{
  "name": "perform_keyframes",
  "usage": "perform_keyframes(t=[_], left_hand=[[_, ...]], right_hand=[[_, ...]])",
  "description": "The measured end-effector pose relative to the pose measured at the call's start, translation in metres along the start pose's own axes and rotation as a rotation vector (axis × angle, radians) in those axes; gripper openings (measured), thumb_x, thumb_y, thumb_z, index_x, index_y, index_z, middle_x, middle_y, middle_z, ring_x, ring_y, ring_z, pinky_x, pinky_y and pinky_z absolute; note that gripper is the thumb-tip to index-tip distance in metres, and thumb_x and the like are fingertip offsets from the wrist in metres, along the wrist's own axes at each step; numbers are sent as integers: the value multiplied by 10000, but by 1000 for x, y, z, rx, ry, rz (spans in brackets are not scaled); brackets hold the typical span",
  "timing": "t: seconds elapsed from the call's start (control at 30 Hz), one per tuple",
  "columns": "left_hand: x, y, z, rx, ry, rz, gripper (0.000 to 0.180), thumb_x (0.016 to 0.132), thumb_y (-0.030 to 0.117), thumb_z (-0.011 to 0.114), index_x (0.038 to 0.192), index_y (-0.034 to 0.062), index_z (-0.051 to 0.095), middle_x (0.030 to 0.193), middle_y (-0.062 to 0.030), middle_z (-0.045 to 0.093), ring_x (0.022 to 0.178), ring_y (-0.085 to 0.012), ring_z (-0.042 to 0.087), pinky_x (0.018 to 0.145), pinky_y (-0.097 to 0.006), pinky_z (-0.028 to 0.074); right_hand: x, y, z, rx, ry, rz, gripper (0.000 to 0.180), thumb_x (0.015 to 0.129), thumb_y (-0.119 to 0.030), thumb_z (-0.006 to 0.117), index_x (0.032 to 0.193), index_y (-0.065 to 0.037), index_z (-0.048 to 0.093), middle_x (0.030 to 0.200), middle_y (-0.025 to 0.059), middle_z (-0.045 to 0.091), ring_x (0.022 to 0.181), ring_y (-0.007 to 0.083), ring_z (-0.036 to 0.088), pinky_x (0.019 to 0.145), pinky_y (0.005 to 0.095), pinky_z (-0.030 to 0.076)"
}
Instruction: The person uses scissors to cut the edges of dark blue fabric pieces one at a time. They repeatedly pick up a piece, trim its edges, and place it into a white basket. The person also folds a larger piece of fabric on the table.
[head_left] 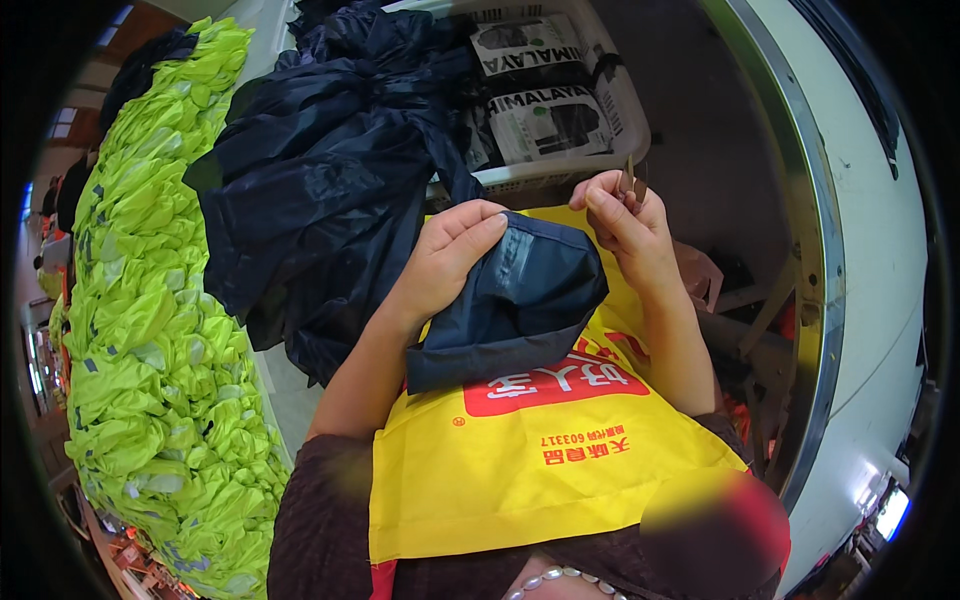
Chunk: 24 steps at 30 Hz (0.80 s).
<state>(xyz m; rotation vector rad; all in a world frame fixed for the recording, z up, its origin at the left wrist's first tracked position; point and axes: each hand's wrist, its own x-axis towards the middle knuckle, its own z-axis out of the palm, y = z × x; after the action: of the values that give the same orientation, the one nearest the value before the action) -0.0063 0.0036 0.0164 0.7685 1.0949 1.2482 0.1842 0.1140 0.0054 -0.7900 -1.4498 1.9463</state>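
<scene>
- Left hand (452, 255) closed over the upper left edge of a small dark navy fabric piece (520, 300), fingers curled down on its top fold, thumb hidden behind the cloth.
- Navy piece held up in front of the chest, between the two hands, lower hem hanging over a yellow apron with red printing (520, 460).
- Right hand (625, 235) just beside the right edge of that piece, fingers pinched tight on a small slim dark metal tool (630, 180) poking up above the fingertips; too small to tell its kind.
- Tool tip raised above the cloth, not touching it.
- Behind the left hand, a big heap of dark navy garments (330, 170) piled on a table (290, 400).
- Further left, a long stack of folded fluorescent yellow-green vests with grey reflective strips (160, 300), running along the table's far side.
- Above the hands, a white plastic crate (560, 175) with black-and-white printed packets inside, close behind the tool.
- At right, a curved white panel edged with a metal rail (820, 250).
</scene>
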Motion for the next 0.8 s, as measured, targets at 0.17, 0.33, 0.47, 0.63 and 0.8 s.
perform_keyframes(t=[0.17, 0.33, 0.47, 0.63, 0.8], left_hand=[[-48, 30, -71, 966, 588, 348, 219, 866, 163, 453, 941, 16, 597, 845, -63, 588, 763, -135, 560, 731, -253, 441], [-175, 90, -228, 13, 1123, 706, 257, 865, 204, 449, 942, 0, 586, 849, -106, 589, 772, -183, 566, 729, -288, 440], [-217, 19, -322, -11, 1425, 410, 292, 864, 236, 446, 943, -12, 577, 852, -140, 591, 779, -223, 572, 728, -317, 439], [-244, -89, -361, 135, 1479, -100, 339, 863, 277, 442, 944, -28, 566, 857, -182, 592, 789, -272, 578, 725, -352, 438], [-324, -27, -420, 1216, 884, -1098, 388, 862, 317, 439, 945, -44, 555, 861, -225, 593, 798, -321, 585, 723, -387, 437]], right_hand=[[8, 17, -17, 119, 114, 115, 195, 885, -254, 518, 791, -85, 543, 687, -30, 518, 492, 11, 340, 427, 163, 247], [14, 45, -44, 143, 190, 193, 158, 886, -229, 522, 800, -97, 520, 722, -12, 525, 481, 6, 341, 391, 145, 240], [25, 59, -56, 97, 244, 240, 170, 878, -258, 524, 778, -120, 526, 716, -24, 531, 480, 6, 343, 403, 152, 237], [36, 79, -59, -56, 184, 287, 189, 871, -276, 527, 757, -126, 539, 689, -39, 534, 490, 14, 379, 428, 171, 272], [49, 105, -64, 30, 131, 328, 177, 881, -260, 526, 790, -109, 540, 697, -29, 557, 459, 23, 384, 416, 181, 286]])
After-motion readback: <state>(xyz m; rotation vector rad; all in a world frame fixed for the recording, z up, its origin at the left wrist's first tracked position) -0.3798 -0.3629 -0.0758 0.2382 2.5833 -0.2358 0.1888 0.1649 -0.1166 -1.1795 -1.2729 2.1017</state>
